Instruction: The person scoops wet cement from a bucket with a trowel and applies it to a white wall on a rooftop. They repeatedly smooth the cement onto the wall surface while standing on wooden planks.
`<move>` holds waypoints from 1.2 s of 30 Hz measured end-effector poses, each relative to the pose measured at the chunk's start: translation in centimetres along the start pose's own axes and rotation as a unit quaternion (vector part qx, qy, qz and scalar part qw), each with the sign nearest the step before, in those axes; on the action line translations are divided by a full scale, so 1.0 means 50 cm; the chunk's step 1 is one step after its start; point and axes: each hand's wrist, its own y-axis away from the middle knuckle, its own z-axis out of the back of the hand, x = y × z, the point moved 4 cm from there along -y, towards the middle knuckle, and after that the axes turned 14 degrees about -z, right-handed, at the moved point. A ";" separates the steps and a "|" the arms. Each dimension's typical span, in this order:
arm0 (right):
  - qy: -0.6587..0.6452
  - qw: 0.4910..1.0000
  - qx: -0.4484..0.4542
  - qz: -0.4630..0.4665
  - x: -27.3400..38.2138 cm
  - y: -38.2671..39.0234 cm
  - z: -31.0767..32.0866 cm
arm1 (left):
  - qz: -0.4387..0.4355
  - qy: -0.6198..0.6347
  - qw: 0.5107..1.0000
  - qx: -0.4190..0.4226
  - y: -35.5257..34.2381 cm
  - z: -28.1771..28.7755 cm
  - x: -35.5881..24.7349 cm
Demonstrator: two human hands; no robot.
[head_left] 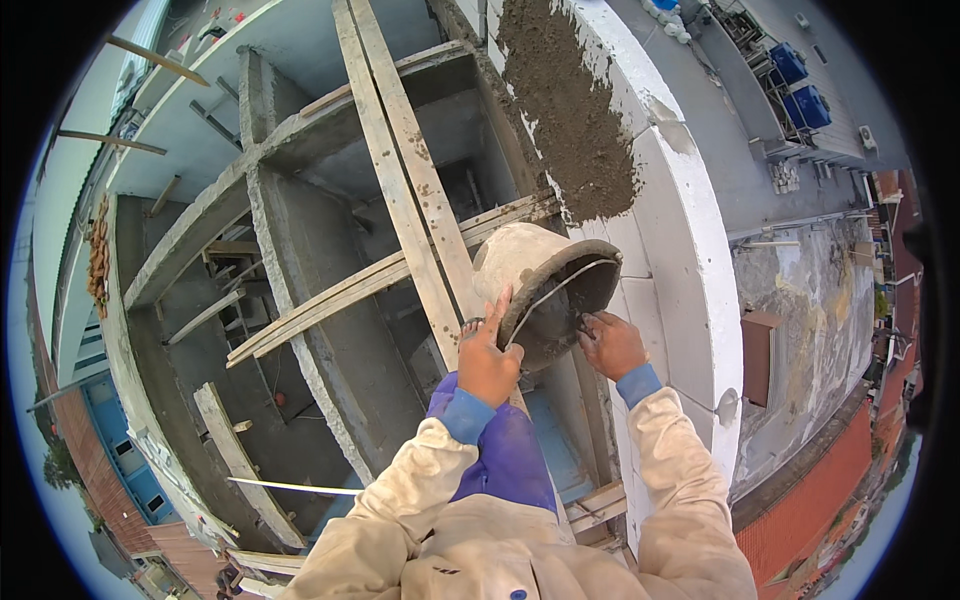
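Note:
A mortar-caked bucket (515, 258) is tipped on its side in front of me, its mouth turned to the right and toward me. Its dark inside (565, 300) looks coated with wet residue, and a thin wire handle (560, 285) crosses the mouth. My left hand (490, 358) grips the bucket's near left side, fingers along the outer wall and thumb at the rim. Curled fingers of my right hand (612, 346) close on the rim's lower right edge. Beyond the bucket, wet grey-brown mortar (570, 110) is spread on the white block wall (680, 270).
Long wooden planks (400, 170) run away from me over deep openings between concrete beams (270, 210). Crosswise boards (350, 290) pass beneath them. A drop to a lower concrete roof (800, 350) lies right of the wall. A loose board (245, 460) leans at lower left.

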 end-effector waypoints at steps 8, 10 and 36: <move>-0.177 0.980 -0.090 -0.032 0.082 0.025 -0.097 | 0.092 0.272 0.947 -0.144 -0.026 0.023 0.158; -0.240 0.970 -0.032 -0.022 0.063 0.005 -0.097 | 0.119 0.298 0.926 -0.201 -0.018 0.027 0.201; 0.217 0.974 0.018 0.067 -0.025 -0.063 -0.022 | 0.004 -0.130 0.989 0.076 0.002 -0.045 0.063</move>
